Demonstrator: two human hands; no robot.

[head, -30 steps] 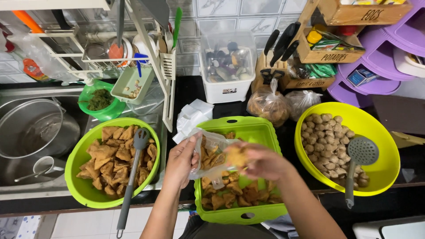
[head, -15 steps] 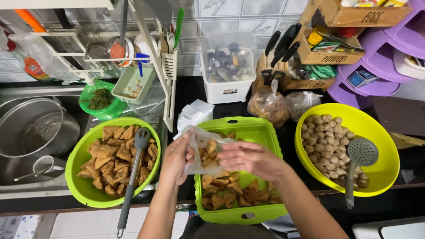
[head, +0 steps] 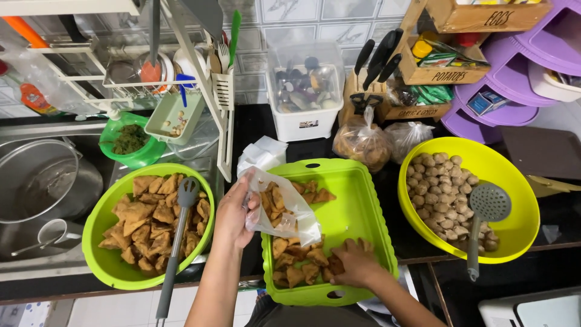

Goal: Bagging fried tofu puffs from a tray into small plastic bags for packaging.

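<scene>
While the left hand [head: 233, 212] pinches the thin, crinkled mouth of a clear plastic bag [head: 279, 209] between thumb and fingers, the right hand [head: 356, 261] lies palm down in the near part of a green tray [head: 357, 206], its fingers curled over a heap of fried pieces [head: 296, 260]; whether it has closed on one I cannot tell. The bag hangs over the tray's left edge, soft and sagging, with a few of the same golden-brown, rough-crusted wedges inside. The tray is a rectangular plastic one with rounded corners and slotted handles at its near and far ends; its far right part is bare and smooth.

To the left sits a round green bowl [head: 103, 266] piled with bigger, flat triangular fried pieces, a grey slotted spatula [head: 175, 242] resting across them. To the right a round yellow bowl [head: 514, 200] holds small, pale, knobbly balls [head: 436, 188] and a grey perforated skimmer [head: 487, 209]. Far behind the tray stand a clear lidded box [head: 302, 91], a wooden knife block [head: 357, 91] with black handles, and two knotted bags of food [head: 363, 142]. At far left a steel pot [head: 42, 175] sits in the sink.
</scene>
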